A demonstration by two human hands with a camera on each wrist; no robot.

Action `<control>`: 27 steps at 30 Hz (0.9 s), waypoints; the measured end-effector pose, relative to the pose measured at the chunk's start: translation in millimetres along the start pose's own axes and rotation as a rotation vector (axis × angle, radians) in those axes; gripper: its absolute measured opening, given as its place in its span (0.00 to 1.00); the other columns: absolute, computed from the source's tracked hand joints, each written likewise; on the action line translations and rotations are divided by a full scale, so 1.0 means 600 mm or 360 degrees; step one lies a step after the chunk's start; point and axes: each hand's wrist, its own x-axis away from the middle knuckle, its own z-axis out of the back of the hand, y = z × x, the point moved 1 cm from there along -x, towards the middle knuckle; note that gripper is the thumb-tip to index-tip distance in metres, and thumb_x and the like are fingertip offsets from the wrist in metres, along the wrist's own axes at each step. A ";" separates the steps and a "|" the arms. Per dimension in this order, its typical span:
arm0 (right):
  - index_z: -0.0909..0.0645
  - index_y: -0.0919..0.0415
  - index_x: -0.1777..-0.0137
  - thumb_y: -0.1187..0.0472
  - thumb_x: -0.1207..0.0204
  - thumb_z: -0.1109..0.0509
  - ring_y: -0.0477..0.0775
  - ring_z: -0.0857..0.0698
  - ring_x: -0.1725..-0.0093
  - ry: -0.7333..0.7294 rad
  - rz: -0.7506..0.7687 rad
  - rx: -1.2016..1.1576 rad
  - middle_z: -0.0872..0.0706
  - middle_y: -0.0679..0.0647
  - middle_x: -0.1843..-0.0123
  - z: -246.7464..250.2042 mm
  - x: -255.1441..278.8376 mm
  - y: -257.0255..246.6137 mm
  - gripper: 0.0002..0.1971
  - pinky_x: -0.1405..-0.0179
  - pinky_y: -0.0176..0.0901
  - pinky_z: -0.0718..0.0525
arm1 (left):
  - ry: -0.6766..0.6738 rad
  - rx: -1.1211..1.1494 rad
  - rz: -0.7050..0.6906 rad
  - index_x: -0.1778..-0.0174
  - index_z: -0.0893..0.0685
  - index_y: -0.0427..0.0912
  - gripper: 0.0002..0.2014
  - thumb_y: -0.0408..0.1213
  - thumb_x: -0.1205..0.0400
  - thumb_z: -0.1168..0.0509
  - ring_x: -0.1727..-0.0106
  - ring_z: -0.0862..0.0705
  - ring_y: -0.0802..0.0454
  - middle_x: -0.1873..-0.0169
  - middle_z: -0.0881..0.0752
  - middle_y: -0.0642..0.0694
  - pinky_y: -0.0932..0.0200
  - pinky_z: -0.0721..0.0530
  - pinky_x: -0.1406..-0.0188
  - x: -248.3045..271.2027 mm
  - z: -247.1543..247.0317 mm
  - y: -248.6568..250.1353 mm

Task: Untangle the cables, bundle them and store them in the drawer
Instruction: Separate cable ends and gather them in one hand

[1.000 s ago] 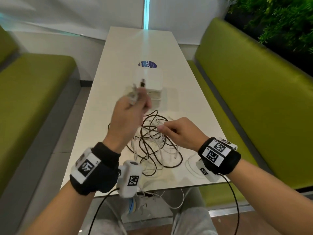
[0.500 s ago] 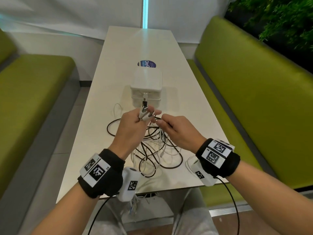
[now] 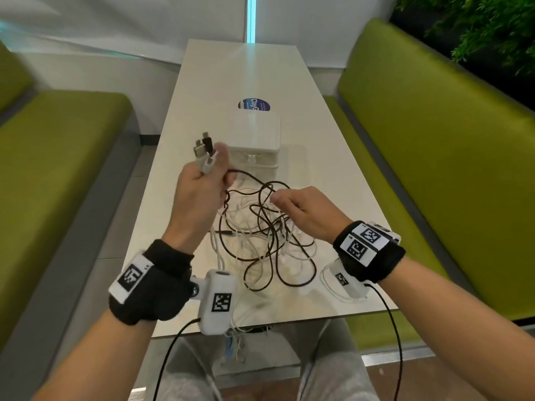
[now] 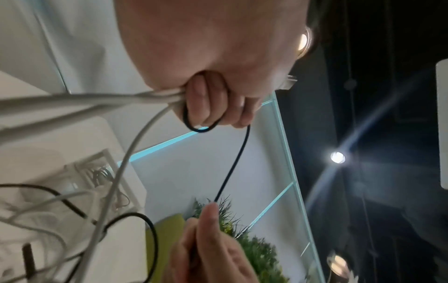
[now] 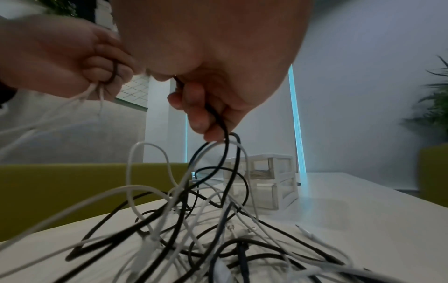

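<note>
Left hand [image 3: 199, 195] raised above the white counter [image 3: 341, 180], fingers curled round a bunch of cable ends, with white and black plugs [image 3: 205, 153] sticking up out of the fist. In the left wrist view, several white cables [image 4: 97, 99] and one thin black cable [image 4: 232, 162] running out from under the curled fingers [image 4: 201, 101]. Right hand [image 3: 304, 212] a little lower and to the right, thumb and fingers pinching the same black cable, stretched between the two hands. In the right wrist view, that cable passing along the fingers [image 5: 198, 107] and dropping down into the heap. Tangle of cables [image 3: 266, 235], white and black mixed, lying on the near part of the counter between the two wrists, some loops lifted off the surface toward the hands, a few white strands hanging over the near edge. Small white drawer box [image 3: 254, 137] standing on the counter just beyond the tangle, two drawers one above the other; something pale inside the upper one, too unclear to name. Round blue sticker [image 3: 254, 105] on the counter just behind the box. Green benches [image 3: 434, 146] along both sides of the counter, green plants [image 3: 477, 27] far right behind the right bench.
</note>
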 end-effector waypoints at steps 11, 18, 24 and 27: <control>0.19 0.60 0.55 0.53 0.18 0.43 0.64 0.16 0.60 -0.0012 -0.0129 0.0340 0.13 0.62 0.60 -0.014 -0.026 -0.033 0.15 0.65 0.46 0.28 | -0.0368 -0.1387 -0.0670 0.23 0.29 0.46 0.31 0.23 0.23 0.42 0.48 0.15 0.46 0.31 0.23 0.49 0.51 0.18 0.58 0.017 -0.033 -0.044; 0.21 0.59 0.62 0.35 0.22 0.44 0.50 0.24 0.71 0.0006 -0.0034 -0.0022 0.19 0.51 0.72 -0.017 -0.008 -0.009 0.26 0.68 0.48 0.27 | -0.0191 -0.1348 -0.0565 0.40 0.19 0.44 0.14 0.28 0.18 0.45 0.61 0.18 0.48 0.57 0.14 0.47 0.55 0.27 0.64 0.009 -0.016 -0.045; 0.34 0.56 0.71 0.43 0.13 0.47 0.43 0.31 0.76 -0.0126 -0.0200 -0.0235 0.30 0.43 0.77 -0.036 -0.005 0.000 0.26 0.68 0.40 0.33 | 0.0029 0.0176 -0.0386 0.43 0.18 0.36 0.12 0.36 0.10 0.46 0.79 0.35 0.64 0.76 0.27 0.62 0.71 0.35 0.81 -0.008 -0.002 0.005; 0.35 0.57 0.71 0.40 0.14 0.49 0.48 0.33 0.74 -0.0082 -0.0291 -0.0175 0.30 0.50 0.74 -0.036 -0.016 0.004 0.27 0.67 0.46 0.33 | 0.0048 0.0012 -0.0387 0.45 0.17 0.42 0.11 0.37 0.10 0.46 0.76 0.31 0.62 0.74 0.26 0.61 0.65 0.32 0.79 -0.021 0.008 0.003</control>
